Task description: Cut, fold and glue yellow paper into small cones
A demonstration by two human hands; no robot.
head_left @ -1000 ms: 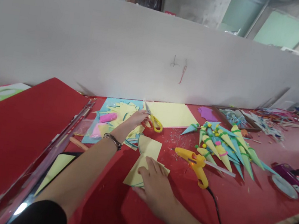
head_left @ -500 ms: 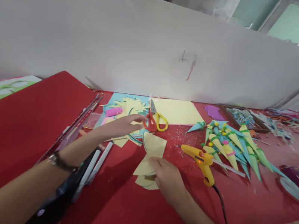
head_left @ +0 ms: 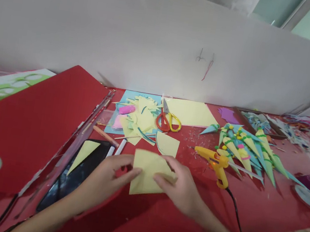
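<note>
A pale yellow paper piece (head_left: 146,173) is raised over the red table between both hands. My left hand (head_left: 111,176) pinches its left edge between thumb and fingers. On its right side, my right hand (head_left: 181,183) grips it, thumb in front and fingers behind. Just beyond lies another yellow piece with a curved dark line (head_left: 169,145). A yellow triangle (head_left: 82,153) rests on the black phone-like device (head_left: 64,186). Scissors with red and yellow handles (head_left: 169,120) lie past the papers, beside a heap of yellow and blue cuttings (head_left: 143,116).
On the right lie a yellow glue gun (head_left: 215,162) with a black cord and a pile of paper cones (head_left: 244,146). A big red board (head_left: 37,132) covers the left side. White sticks (head_left: 120,147) lie near my left hand. A pale wall (head_left: 143,39) stands behind.
My left hand has come back from near the scissors to the paper. The paper by my right hand is now lifted in both hands. A yellow triangle now shows on the black device.
</note>
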